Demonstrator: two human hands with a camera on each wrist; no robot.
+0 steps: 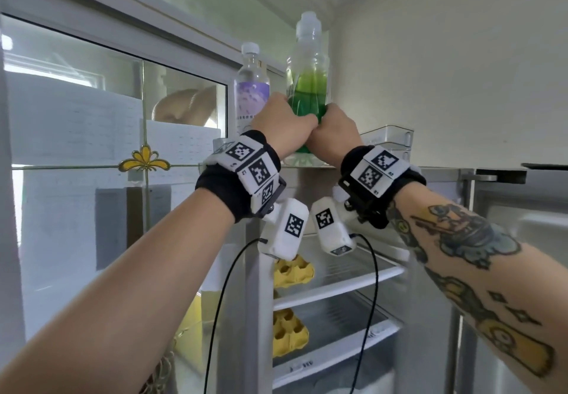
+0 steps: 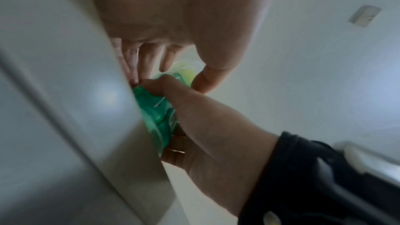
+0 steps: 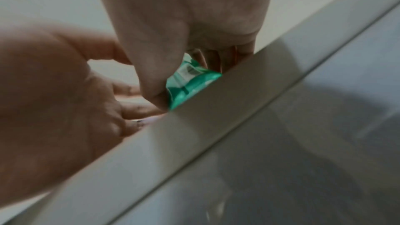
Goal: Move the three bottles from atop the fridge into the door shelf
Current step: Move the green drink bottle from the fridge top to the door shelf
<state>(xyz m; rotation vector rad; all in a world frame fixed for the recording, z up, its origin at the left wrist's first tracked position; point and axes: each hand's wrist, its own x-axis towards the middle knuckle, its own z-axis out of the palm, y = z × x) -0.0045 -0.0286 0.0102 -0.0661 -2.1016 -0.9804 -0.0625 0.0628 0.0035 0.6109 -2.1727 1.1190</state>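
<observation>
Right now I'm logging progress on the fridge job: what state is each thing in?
Tall clear bottle of green liquid: upright atop fridge, capped, held.
Clear bottle with purple label: upright, capped, untouched.
Left hand: grip around green bottle.
Right hand: grip around green bottle.
Steel fridge: open.

Green-filled bottle (image 1: 308,80) and purple-labelled bottle (image 1: 252,86) stand upright atop fridge (image 1: 442,172).

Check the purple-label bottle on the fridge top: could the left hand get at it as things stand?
Probably yes, but not yet. The purple-label bottle stands uncovered just behind the left hand, nothing between them. That hand, with the right hand, grips the green bottle, so it must let go first.
</observation>
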